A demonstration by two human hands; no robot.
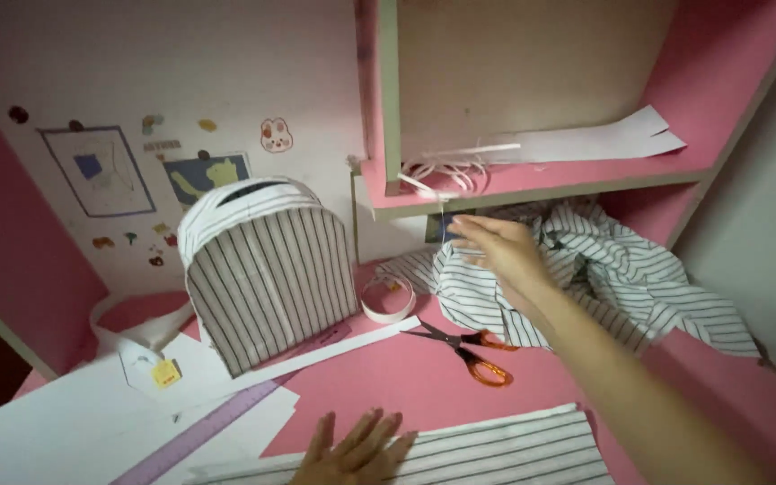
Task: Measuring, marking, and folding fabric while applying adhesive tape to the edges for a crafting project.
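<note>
Striped fabric (496,454) is laid flat at the near edge of the pink bench (406,377), and the left hand (357,449) is pressed on its left end with the fingers spread and the palm down. The right hand (500,251) is stretched out toward the back of the bench, just under the edge of the pink shelf (532,184); its fingers are held loosely apart, and something small and dark blue seems to be met by the fingertips, though whether it is pinched cannot be told because of blur. A crumpled heap of striped cloth (621,278) is spread beneath and behind that hand, under the shelf. Orange-handled scissors (469,346) are seen lying closed on the bench between the flat fabric and the heap, well apart from both hands. A roll of white tape (388,299) is placed just behind the scissors. An arched, striped bag-like form (267,269) is stood upright to the left, near the wall. White paper sheets (74,422) and a purple ruler (199,436) are spread at the left front, just beside the left hand. Thin white strips (446,171) and a cut sheet of white paper (604,139) are rested on the shelf above. Small drawings and stickers (101,171) are fixed to the wall behind.
</note>
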